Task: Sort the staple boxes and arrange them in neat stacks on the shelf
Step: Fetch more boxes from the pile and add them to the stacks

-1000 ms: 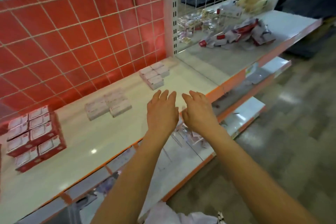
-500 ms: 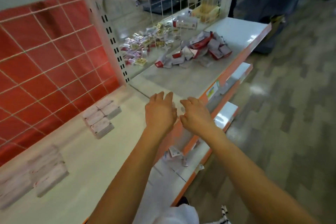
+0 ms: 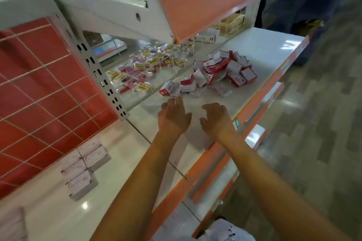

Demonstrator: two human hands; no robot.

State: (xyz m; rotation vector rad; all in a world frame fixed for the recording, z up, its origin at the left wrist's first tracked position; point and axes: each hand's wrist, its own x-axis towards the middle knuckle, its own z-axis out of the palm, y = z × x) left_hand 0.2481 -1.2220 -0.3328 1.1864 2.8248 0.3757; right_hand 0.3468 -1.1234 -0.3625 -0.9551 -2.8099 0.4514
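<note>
Staple boxes lie heaped loose on the shelf.

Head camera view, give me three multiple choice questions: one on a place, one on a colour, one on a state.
1. Where is the loose pile of boxes? A on the shelf beyond the left hand and right hand; B on the floor; C in a basket.
2. The shelf edge is: A blue; B orange; C green.
3. Both hands: A hold boxes; B press a stack; C hold nothing.
Key: 1 A, pile lies past the hands; 2 B, orange strip; 3 C, no box in either.
</note>
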